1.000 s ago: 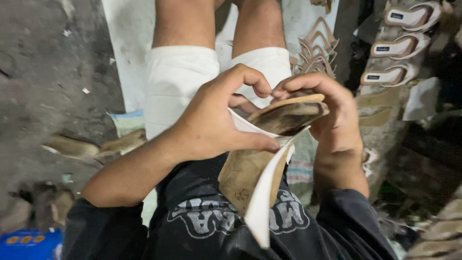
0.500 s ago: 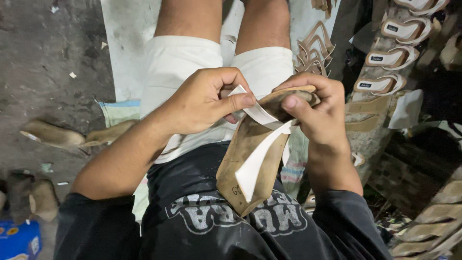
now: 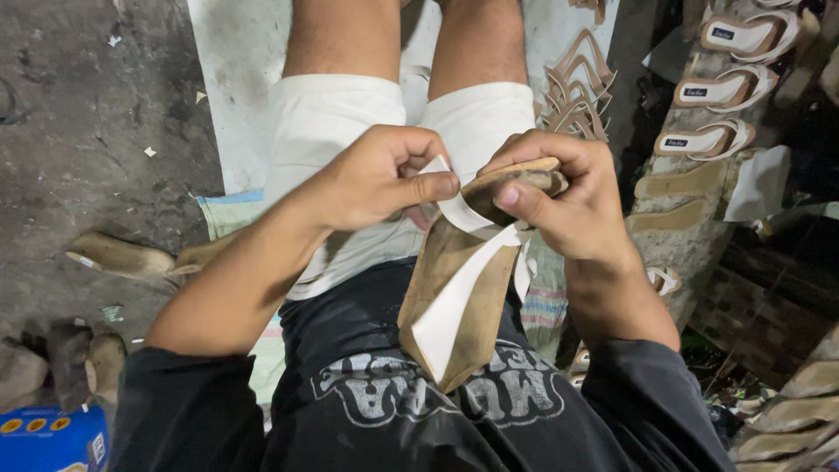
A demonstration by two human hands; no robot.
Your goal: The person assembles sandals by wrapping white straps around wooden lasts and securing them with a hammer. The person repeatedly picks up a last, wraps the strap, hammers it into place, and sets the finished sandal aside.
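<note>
Since the earlier frame both hands sit lower over the lap, the left hand [image 3: 376, 179] pinching a thin white liner strip [image 3: 454, 210], light and floppy, while the right hand [image 3: 568, 205] grips the stiffer tan sole [image 3: 468, 297] at its toe end.

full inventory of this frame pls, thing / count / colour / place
shoe sole: 1, tan, held over the lap
white strip: 1, white, pinched at the sole's top end
finished sandals: 3 clear, tan and white, stacked upper right
strap pieces: a bunch, count unclear, tan, right of the knees
loose soles: at least 2, tan, floor left
box: 1, blue, bottom left corner
floor: grey concrete
left hand: grip on the strip
right hand: grip on the sole
</note>
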